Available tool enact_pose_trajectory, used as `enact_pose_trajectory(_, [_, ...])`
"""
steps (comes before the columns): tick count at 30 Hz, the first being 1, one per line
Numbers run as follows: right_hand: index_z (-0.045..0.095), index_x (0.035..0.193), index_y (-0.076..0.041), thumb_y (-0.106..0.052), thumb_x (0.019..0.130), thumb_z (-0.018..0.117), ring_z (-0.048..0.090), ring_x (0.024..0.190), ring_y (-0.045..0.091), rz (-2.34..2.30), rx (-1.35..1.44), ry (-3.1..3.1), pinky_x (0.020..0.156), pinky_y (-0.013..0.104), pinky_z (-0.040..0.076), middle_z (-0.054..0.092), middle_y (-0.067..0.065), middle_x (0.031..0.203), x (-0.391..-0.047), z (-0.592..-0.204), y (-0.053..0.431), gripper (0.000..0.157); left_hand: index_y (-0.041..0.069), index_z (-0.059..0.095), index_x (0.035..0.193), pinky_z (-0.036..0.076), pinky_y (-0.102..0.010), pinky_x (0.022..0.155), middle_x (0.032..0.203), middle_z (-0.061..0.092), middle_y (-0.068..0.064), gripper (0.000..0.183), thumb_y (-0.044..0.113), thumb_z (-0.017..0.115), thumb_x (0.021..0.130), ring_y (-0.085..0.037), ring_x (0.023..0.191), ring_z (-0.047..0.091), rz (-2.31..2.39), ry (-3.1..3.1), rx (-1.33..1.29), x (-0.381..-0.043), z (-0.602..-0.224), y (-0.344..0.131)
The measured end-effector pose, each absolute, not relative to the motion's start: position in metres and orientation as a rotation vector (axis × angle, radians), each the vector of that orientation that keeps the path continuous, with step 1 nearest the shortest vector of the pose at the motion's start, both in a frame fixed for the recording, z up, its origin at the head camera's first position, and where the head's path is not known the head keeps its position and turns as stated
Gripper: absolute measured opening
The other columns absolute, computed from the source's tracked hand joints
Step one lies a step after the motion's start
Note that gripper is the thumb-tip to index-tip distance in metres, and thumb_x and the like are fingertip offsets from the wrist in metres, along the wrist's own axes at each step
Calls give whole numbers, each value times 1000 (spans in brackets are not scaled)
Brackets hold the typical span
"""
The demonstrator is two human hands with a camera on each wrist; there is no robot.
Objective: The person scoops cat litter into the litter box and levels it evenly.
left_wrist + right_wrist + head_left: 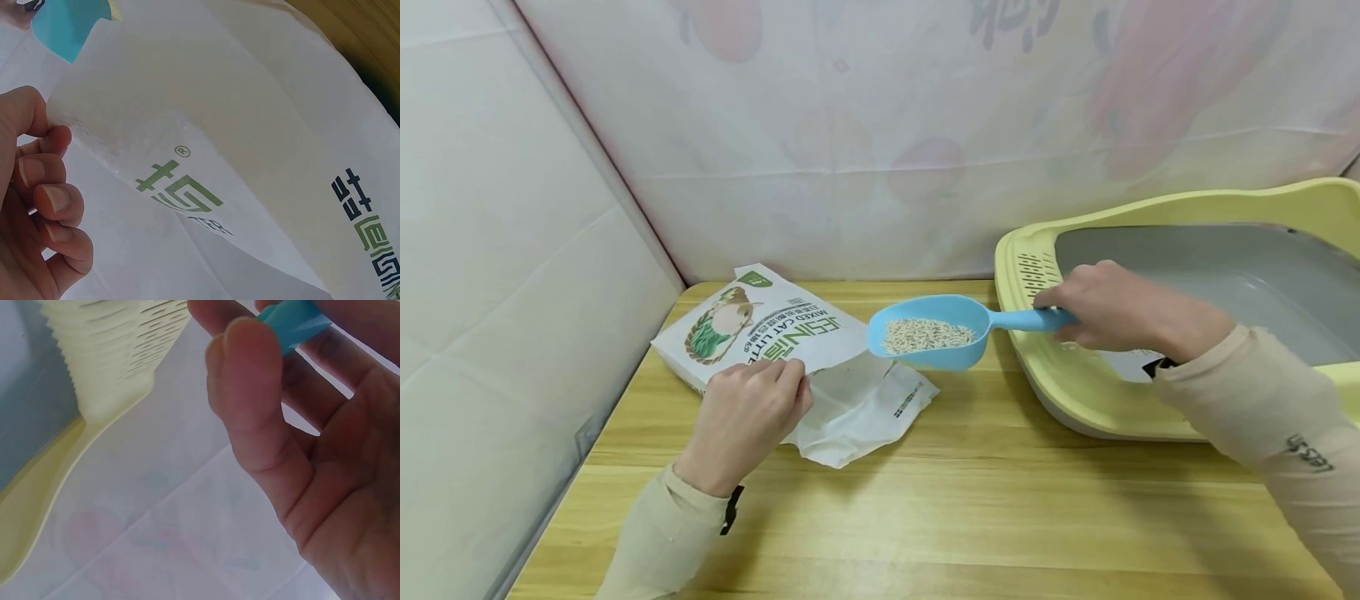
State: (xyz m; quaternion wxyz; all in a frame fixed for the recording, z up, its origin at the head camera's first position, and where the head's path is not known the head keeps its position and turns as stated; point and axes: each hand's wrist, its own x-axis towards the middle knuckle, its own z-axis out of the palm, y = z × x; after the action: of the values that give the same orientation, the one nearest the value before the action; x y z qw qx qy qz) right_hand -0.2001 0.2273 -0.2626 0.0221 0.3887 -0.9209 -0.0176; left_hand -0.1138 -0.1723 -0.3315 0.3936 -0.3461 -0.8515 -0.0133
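Note:
A white bag of cat litter [775, 321] lies on the table in the head view, its torn mouth facing right. My left hand [752, 417] pinches the edge of that mouth between thumb and forefinger; the left wrist view shows the bag [187, 181] close up, the other fingers curled beside it. My right hand [1131, 308] grips the handle of a blue scoop [955, 358], held level over the right end of the bag's mouth. Pale litter pellets [925, 335] lie in the scoop's bowl. In the right wrist view only a piece of the blue handle [297, 325] shows between the fingers.
A litter box with a yellow rim [1097, 408] and a grey inside stands at the right, under my right forearm. Everything rests on a wooden table [925, 517]. A printed cloth wall [850, 167] rises behind it, and a white panel [512, 250] stands at the left.

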Motion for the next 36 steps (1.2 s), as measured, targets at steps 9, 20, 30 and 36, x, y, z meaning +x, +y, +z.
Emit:
enact_pose_trajectory(9, [65, 87, -13, -6, 75, 85, 48, 61, 12, -59, 1181, -2863, 55, 40, 45, 59, -7, 73, -206, -256, 231, 25, 5, 45, 68, 33, -29, 36, 52, 44, 0, 23, 7, 46, 91, -18, 40, 44, -39, -2164, -872, -114, -331, -175])
enact_pose_trajectory(20, [64, 86, -14, -3, 74, 85, 50, 64, 14, -46, 1123, -2793, 56, 41, 46, 59, -5, 78, -214, -245, 239, 27, 7, 46, 68, 29, -27, 37, 53, 37, 4, 30, 12, 33, 95, -14, 41, 40, -62, -2191, -960, -117, -325, -179])
enact_pose_trajectory(30, [65, 90, -11, -5, 76, 84, 51, 67, 17, -66, 1040, -2801, 61, 46, 47, 56, -2, 80, -224, -248, 257, 24, 9, 43, 67, 29, -26, 38, 53, 34, 5, 27, 11, 37, 93, -11, 43, 36, -69, -2218, -987, -120, -326, -180])
enact_pose_trajectory(36, [69, 101, -3, -6, 77, 84, 58, 70, 21, -52, 985, -2825, 62, 49, 50, 62, 2, 85, -229, -245, 265, 28, 10, 42, 67, 28, -25, 39, 54, 32, 6, 26, 11, 37, 92, -10, 43, 33, -75, -2223, -994, -121, -328, -182])
